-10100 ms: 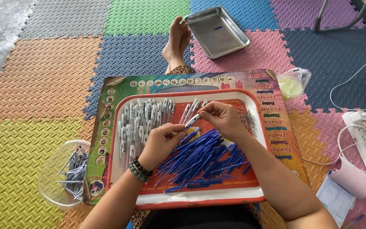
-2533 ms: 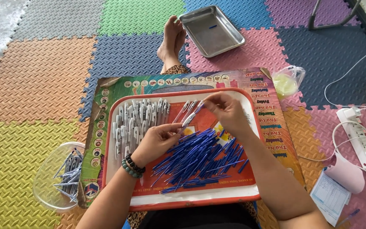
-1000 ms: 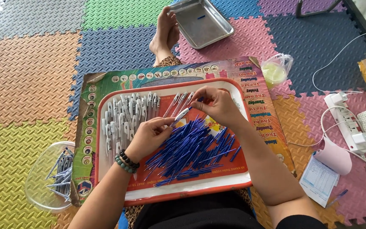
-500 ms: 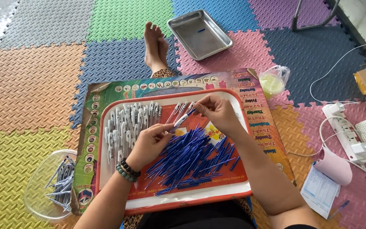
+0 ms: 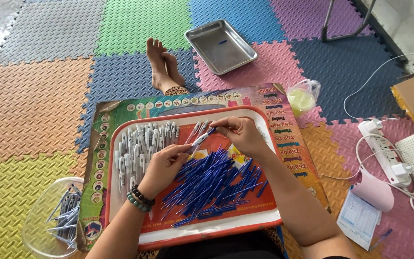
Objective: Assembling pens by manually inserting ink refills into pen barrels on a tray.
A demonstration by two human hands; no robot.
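Foam floor mats [image 5: 34, 100] in orange, green, blue, pink and yellow interlock like puzzle pieces under everything. On them lies a colourful printed board [image 5: 288, 144], and on that sits a red-rimmed tray [image 5: 264, 192] with a white inner border. A loose heap of blue pen refills [image 5: 212, 187] fills the tray's middle, thin rods crossing one another at many angles. Rows of white pen barrels [image 5: 140, 146] with clips lie packed along the tray's far left part.

Above the heap, the left hand [image 5: 161, 165], with bead bracelets at the wrist, and the right hand [image 5: 240, 136] meet, each closed in a pinch on one end of a single white pen barrel [image 5: 201, 139] with a blue tip. It is held slanted, just over the tray.

Well beyond the tray rests a steel tray [image 5: 221, 45] with one small blue piece in it. A clear plastic bowl [image 5: 56, 220] at the near left holds more pen parts.
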